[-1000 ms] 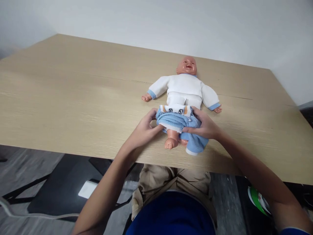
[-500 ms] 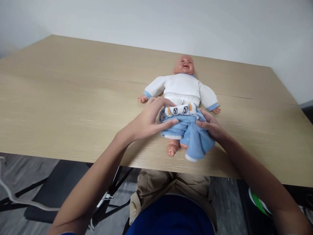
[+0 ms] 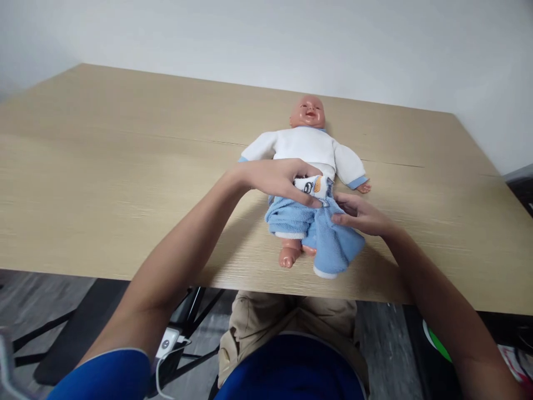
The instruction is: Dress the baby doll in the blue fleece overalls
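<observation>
Item: baby doll (image 3: 307, 145), on its back near the front edge of the wooden table (image 3: 104, 166), in a white top with blue terry trousers (image 3: 316, 230) bunched about its hips, one bare foot showing. Your left hand (image 3: 281, 179) curls over the waistband, pinching it at the doll's belly; your right hand (image 3: 360, 214) lies on the trousers at the hip, fingers pressed into the cloth.
</observation>
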`<state>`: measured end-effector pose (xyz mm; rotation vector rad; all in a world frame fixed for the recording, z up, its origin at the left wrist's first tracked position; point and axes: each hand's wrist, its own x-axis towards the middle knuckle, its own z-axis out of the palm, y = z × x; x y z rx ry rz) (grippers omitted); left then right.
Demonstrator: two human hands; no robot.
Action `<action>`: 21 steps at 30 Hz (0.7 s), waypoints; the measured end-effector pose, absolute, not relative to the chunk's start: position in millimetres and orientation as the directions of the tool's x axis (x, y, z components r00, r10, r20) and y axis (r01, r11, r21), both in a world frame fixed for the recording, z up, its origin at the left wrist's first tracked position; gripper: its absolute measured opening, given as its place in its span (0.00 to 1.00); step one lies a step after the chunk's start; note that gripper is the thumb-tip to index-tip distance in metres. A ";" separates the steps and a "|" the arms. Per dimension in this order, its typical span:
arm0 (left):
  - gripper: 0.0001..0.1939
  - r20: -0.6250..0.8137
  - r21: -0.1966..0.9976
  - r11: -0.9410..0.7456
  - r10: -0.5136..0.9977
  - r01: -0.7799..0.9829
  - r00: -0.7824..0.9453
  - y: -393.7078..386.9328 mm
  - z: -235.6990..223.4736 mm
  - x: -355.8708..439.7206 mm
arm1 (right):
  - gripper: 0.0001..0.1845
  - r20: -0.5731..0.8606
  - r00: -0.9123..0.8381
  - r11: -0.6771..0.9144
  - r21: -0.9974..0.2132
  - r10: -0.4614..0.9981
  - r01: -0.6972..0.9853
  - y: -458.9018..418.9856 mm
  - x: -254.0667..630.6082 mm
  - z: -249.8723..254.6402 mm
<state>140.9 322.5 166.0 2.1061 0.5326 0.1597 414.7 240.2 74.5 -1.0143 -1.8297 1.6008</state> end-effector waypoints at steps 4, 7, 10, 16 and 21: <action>0.13 -0.090 0.914 -0.347 0.334 0.211 0.938 328.0 156.5 148.0 | 0.31 -0.081 -0.562 0.029 -0.983 0.823 0.184 236.7 417.1 77.6; 0.13 -0.068 0.947 -0.280 0.296 0.155 0.953 328.3 147.3 153.6 | 0.36 -0.043 -0.433 0.011 -0.993 0.901 0.120 230.6 412.3 83.1; 0.12 -0.092 0.947 -0.278 0.248 0.162 0.964 326.6 141.8 156.7 | 0.38 -0.016 -0.281 -0.005 -0.999 0.959 0.039 226.9 409.1 89.1; 0.13 -0.094 0.961 -0.236 0.219 0.147 0.971 324.4 137.4 160.0 | 0.35 -0.059 -0.409 -0.044 -0.998 0.911 0.046 235.9 420.6 94.0; 0.21 0.017 0.963 -0.268 0.217 0.043 0.976 328.4 129.6 161.8 | 0.31 -0.278 -0.639 -0.120 -0.952 0.717 0.280 233.8 435.3 92.3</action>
